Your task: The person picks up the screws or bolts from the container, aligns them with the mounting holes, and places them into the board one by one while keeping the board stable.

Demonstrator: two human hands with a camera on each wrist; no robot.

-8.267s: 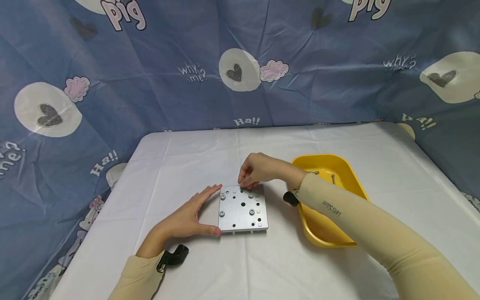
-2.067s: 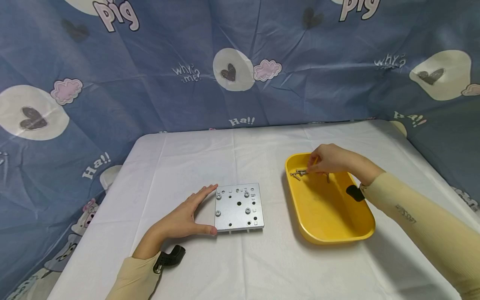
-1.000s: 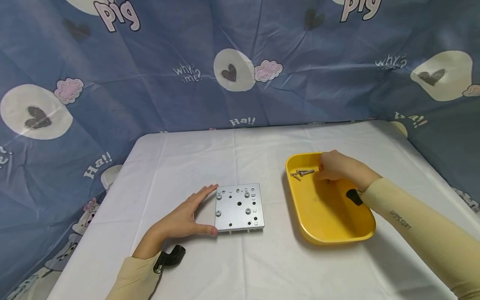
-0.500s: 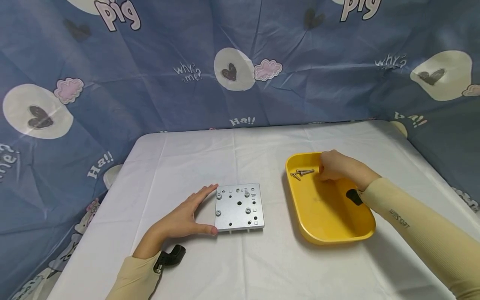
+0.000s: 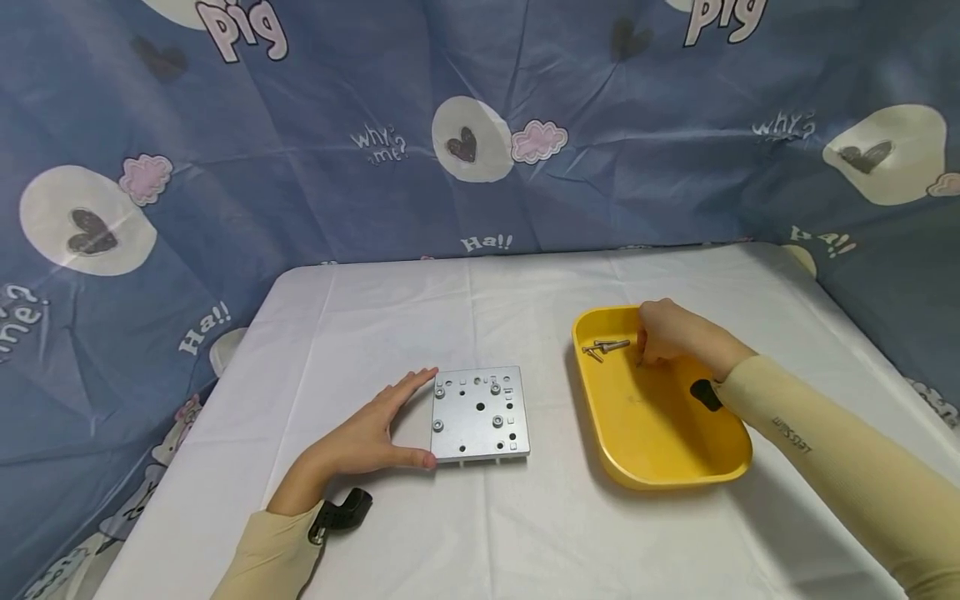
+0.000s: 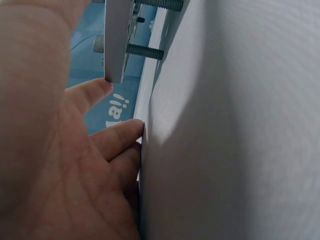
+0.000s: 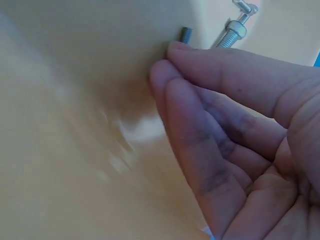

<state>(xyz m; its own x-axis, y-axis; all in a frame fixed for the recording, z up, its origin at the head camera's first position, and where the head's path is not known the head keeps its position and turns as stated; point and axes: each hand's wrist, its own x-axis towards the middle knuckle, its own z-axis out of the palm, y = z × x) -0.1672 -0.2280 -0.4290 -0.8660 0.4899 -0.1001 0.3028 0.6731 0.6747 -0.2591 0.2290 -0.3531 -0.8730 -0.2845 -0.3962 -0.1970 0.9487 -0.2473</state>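
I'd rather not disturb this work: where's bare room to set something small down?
Bare white cloth lies behind the metal plate, up to the patterned backdrop; between plate and yellow tray; and in front of both. Crowded: the plate's left edge, spanned by the left hand, and the tray's far end, with loose screws and the right hand pinching a screw.

Screw [image 7: 186,35] mostly hidden by right hand [image 7: 240,135] (threaded end shows); plate [image 6: 117,42] cut off at top, left wrist view.
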